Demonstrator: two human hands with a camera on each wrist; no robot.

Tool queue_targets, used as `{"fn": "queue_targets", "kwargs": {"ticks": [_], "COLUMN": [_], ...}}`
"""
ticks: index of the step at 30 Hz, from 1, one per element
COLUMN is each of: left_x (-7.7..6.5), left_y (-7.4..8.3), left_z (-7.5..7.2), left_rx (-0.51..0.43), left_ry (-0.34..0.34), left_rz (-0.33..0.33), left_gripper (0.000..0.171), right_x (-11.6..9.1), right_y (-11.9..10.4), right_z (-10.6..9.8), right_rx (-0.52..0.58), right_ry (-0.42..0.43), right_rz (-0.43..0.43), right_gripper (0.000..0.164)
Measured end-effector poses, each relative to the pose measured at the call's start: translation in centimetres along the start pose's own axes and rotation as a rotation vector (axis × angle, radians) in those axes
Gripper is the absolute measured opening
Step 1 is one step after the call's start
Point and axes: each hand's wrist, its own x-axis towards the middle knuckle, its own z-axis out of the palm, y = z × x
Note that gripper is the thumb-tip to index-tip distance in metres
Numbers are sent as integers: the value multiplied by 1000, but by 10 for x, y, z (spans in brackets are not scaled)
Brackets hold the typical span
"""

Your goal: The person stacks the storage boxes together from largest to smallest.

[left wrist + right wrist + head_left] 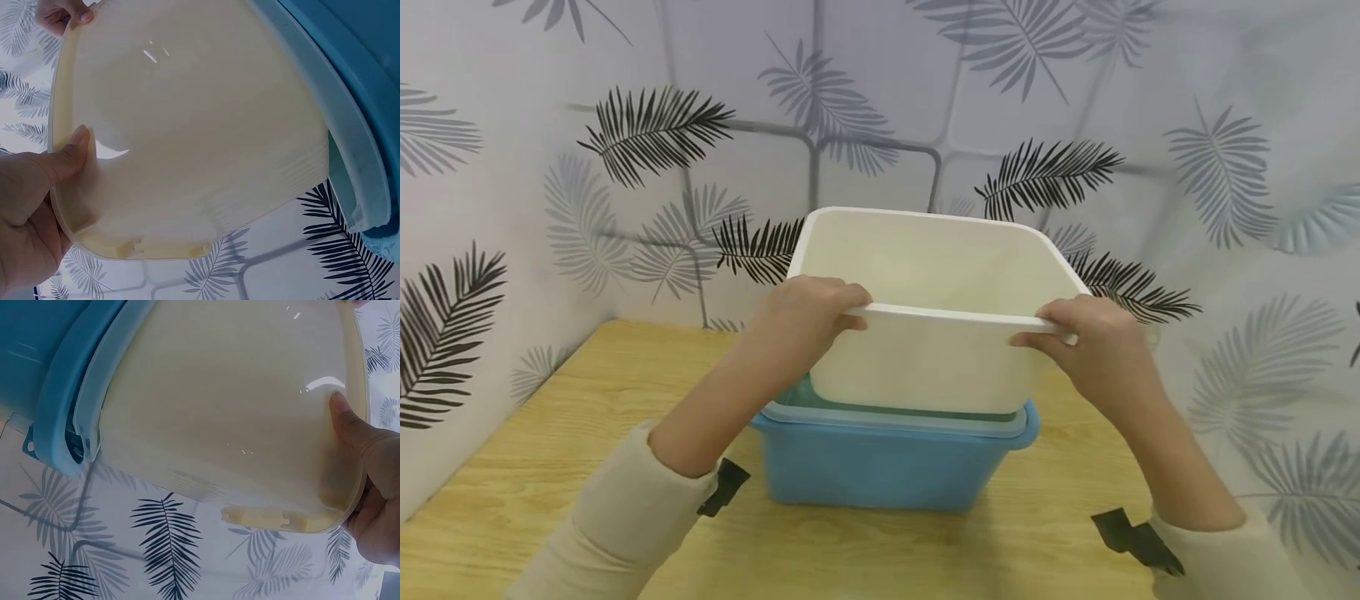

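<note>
A cream plastic bin (925,362) with a white rim is held tilted over two stacked bins. Its lower part meets the opening of a pale green-blue bin (895,423); whether it touches the inside cannot be seen. That bin is nested in a larger blue bin (872,471). My left hand (808,321) grips the near rim toward its left end, the thumb (78,147) pressing on the bin's wall. Toward the right end, my right hand (1097,346) holds the same rim, its thumb (347,422) likewise against the wall. The cream bin looks empty inside.
The blue bin stands on a light wood-grain table (685,533). Behind and beside it rises a wall covering (880,100) with dark and grey feather-like leaves. Dark straps (726,486) show at both sleeve cuffs.
</note>
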Motion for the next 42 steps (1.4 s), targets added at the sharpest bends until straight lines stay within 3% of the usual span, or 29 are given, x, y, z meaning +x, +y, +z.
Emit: {"fn": "queue_targets", "kwargs": {"ticks": [4, 15, 30, 37, 42], "left_x": [-3, -10, -21, -26, -31], "left_y": [-2, -7, -8, -11, -13], "left_z": [-1, -1, 6, 13, 20], "left_rx": [1, 36, 9, -7, 15], "left_ry": [-2, 23, -36, -56, -47], "left_rz": [0, 37, 21, 17, 13], "left_gripper": [15, 16, 14, 13, 13], "right_x": [0, -3, -16, -21, -26], "right_y": [-2, -5, -9, -11, -13], "right_z": [3, 10, 24, 30, 37], "right_rx": [7, 28, 16, 20, 7], "right_ry": [13, 10, 9, -18, -18], "right_rz": [-31, -46, -14, 8, 21], "right_gripper": [53, 52, 49, 28, 27]}}
